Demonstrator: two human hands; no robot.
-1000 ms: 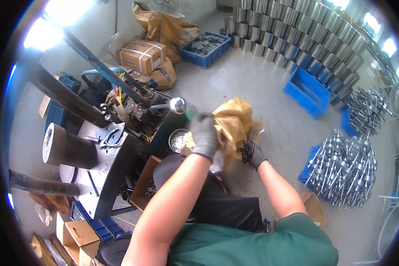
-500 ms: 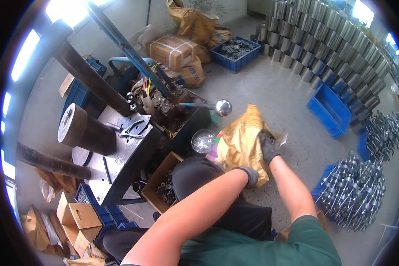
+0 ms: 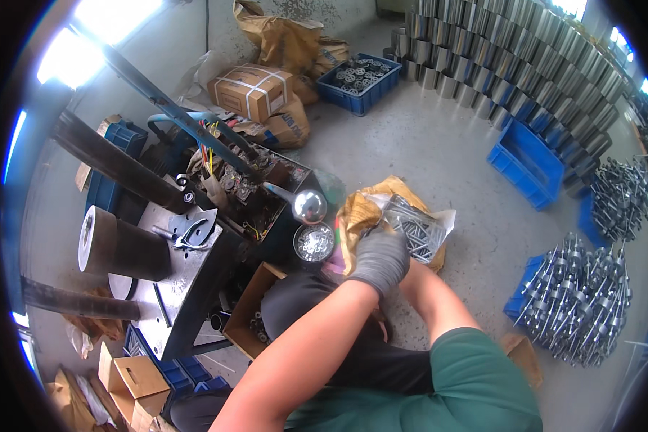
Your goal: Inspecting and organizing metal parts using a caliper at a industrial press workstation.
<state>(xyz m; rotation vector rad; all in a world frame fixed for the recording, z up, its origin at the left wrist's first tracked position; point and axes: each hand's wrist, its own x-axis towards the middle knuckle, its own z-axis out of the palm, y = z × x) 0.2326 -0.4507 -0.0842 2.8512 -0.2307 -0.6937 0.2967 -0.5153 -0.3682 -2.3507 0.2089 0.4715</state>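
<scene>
A brown paper sack lies between my knees and the machine, its mouth spread wide. Inside it, several thin silvery metal rods show beside a pale liner edge. My left hand, in a grey glove, is closed on the sack's folded edge, its fingertips partly hidden and slightly blurred. Behind it, my right forearm reaches toward the sack; the right hand is covered by the left one, so its fingers do not show.
A round bowl of small shiny parts stands beside the machine's ball-ended lever. At my left is a machine table; a carton of parts sits by my knee. Blue bins, bundled metal shafts and stacked steel cylinders line the right.
The sack's mouth has been opened, baring the rods. My left hand has moved up and left onto the folded edge; my right hand has moved down and left behind it.
</scene>
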